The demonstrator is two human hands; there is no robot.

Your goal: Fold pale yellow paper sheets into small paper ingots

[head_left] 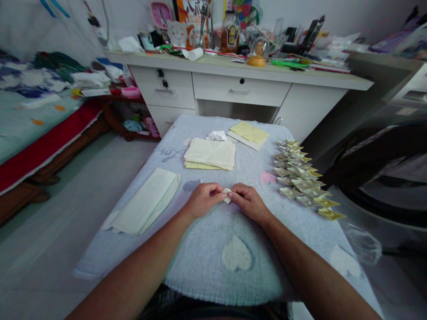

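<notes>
Bluish cloth (196,262); small whitish angular folded paper (227,200); left fingers (218,197), right fingers (236,198) pinching it.

White-fronted desk (213,84) stands against wall, top crowded: pink clock (161,14), labeled jar of amber contents (230,34), clear globe on yellow base (256,59) near front edge. Keys (165,83) hang at left drawer. Left, bed (43,111) with red trim; pink bowl (131,92) on low wooden shelf (116,98). Right, machine with round dark door (376,195).
</notes>
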